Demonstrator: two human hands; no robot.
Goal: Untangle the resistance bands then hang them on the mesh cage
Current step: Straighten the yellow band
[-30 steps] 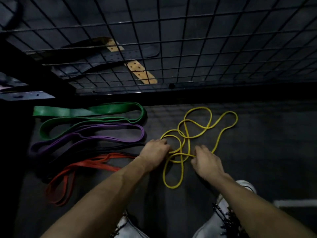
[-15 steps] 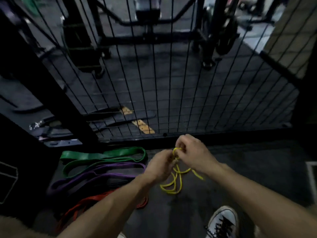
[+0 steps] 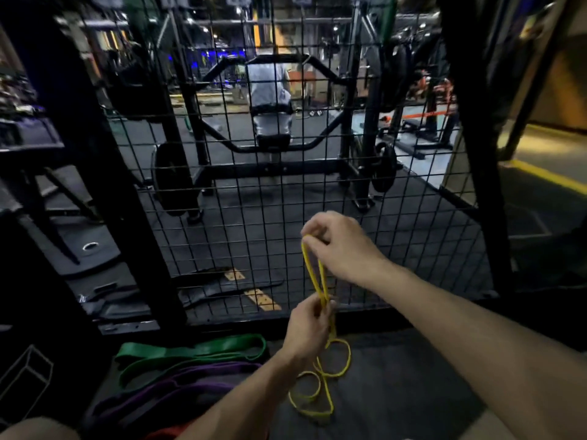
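Note:
A thin yellow resistance band hangs in loops in front of the black mesh cage. My right hand pinches its top end, raised before the mesh. Lower down, my left hand grips the strands together; the band's tangled lower loops dangle beneath it to the dark floor. On the floor at the left lie a green band, a purple band and the edge of a red band, partly hidden by my left forearm.
A thick black post stands left of the mesh and another at the right. Behind the mesh are a weight rack, a person seen from behind and dark mats on the floor.
The view has tilted up from the floor. Both hands lifted the yellow band off the floor; my right hand has risen above my left, drawing the strands out between them.

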